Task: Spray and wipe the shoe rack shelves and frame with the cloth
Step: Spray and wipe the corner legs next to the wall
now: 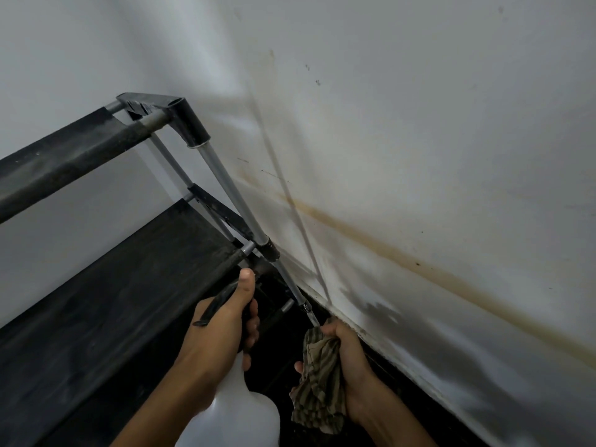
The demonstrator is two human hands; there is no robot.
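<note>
We face a stained wall [403, 156] that meets a second wall in the corner, and the rack [106, 285] stands against both, its right end nearest us. The rack carries two visible black fabric shelves, an upper one and a lower one [96, 311], stretched between grey metal tubes joined by black plastic connectors. We judge the fabric soft and yielding under pressure, so wiping should stay light over the spans and firmer along the tubes, which look stiff and smooth. The front right post [232, 191] runs down to the floor beside the wall. Our left hand [222, 324] grips the neck of the bottle [238, 411], thumb raised on top of the black spray head; the bottle is translucent white, probably light, and best held at the neck as shown. Our right hand [345, 356] holds the striped cloth [317, 379] bunched in curled fingers, touching the lowest section of the post. The cloth is limp and drapes below the hand.
</note>
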